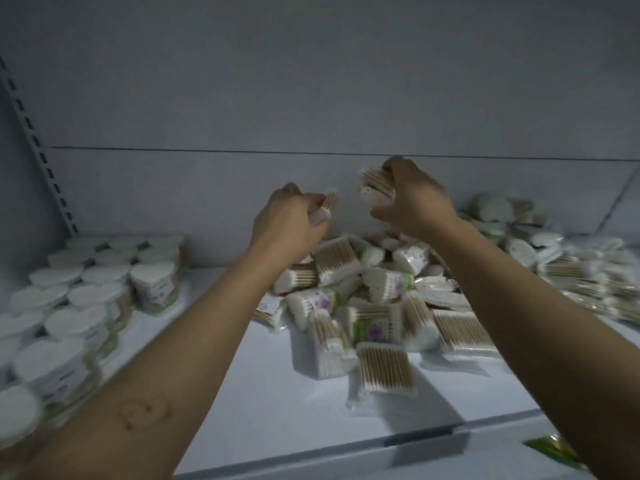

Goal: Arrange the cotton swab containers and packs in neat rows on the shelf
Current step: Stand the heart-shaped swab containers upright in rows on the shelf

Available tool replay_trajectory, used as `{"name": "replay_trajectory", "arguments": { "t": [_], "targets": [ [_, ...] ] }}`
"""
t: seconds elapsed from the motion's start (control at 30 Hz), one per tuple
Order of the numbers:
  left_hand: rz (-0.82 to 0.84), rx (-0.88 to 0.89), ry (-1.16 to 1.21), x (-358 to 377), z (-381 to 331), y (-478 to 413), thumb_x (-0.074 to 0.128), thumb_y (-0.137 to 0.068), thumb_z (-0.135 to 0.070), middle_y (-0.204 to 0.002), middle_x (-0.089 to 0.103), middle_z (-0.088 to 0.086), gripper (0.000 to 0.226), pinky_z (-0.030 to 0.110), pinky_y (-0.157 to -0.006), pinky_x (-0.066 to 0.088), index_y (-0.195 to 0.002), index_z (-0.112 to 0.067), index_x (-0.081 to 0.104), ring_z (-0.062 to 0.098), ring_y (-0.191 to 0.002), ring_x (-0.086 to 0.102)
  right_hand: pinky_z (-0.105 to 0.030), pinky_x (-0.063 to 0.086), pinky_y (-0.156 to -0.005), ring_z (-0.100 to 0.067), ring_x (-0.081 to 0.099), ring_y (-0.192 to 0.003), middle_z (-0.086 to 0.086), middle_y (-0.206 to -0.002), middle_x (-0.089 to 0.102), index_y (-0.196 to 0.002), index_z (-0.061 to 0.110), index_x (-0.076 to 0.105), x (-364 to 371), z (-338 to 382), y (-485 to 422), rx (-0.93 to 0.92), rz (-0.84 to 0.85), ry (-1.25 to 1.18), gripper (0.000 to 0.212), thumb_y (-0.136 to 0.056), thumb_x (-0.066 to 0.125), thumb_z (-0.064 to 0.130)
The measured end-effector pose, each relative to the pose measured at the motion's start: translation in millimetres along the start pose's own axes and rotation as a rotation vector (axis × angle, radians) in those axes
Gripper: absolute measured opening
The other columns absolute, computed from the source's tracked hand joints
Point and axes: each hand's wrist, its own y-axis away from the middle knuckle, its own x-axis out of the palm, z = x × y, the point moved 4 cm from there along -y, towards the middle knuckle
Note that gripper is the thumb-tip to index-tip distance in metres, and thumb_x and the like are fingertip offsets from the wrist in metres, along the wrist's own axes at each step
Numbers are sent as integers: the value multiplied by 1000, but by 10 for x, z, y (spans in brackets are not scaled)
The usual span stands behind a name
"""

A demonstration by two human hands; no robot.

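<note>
My left hand (285,220) grips a small cotton swab pack (325,206) raised above the shelf (277,393). My right hand (412,199) holds another swab pack (375,188) a little higher, close to the back wall. Below both hands lies a loose heap of clear swab packs (374,306) in the shelf's middle. Round white-lidded swab containers (79,306) stand in rows at the left. More packs (561,258) are piled at the right.
The shelf's grey back panel (311,98) rises behind the hands. A perforated upright rail (38,147) runs down the left side. Bare white shelf surface shows in front of the heap. A green packet (554,452) peeks in at the lower right.
</note>
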Motion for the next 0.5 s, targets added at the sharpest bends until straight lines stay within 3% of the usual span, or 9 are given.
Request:
{"name": "replay_trajectory", "arguments": {
  "t": [0.13,0.2,0.27,0.4,0.5],
  "targets": [
    [205,-7,-56,591,-197,-316,63,-86,-35,-115,60,7,32,33,-83,49,-116,-27,66,28,-107,57,-39,38,-95,-30,49,-116,-9,-127,50,-120,15,49,411,-350,-87,13,278,240,67,-71,75,52],
    [333,-3,-113,808,-194,-365,63,-87,-38,-126,62,3,37,32,-89,48,-122,-28,64,27,-114,57,-44,27,-110,-29,35,-131,-8,-139,42,-131,15,45,647,-461,-5,-5,390,275,78,-73,66,63],
    [371,9,-71,815,-135,-395,61,-89,-33,-133,60,2,41,29,-95,45,-129,-26,60,24,-118,56,-47,12,-116,-28,19,-141,-7,-150,28,-141,16,37,711,-535,41,1,380,213,81,-77,65,58],
    [354,-33,83,447,116,-333,63,-91,-19,-141,53,1,45,20,-98,34,-135,-24,54,18,-125,51,-51,0,-117,-25,3,-148,-4,-161,10,-147,27,31,490,-360,90,24,311,93,73,-84,64,46],
    [238,-112,18,99,447,-162,58,-93,-12,-142,50,2,42,27,-104,34,-132,-26,56,22,-128,47,-52,11,-117,-24,19,-145,-5,-157,24,-142,27,41,313,73,186,-49,259,-13,63,-85,63,44]
  ]
}}
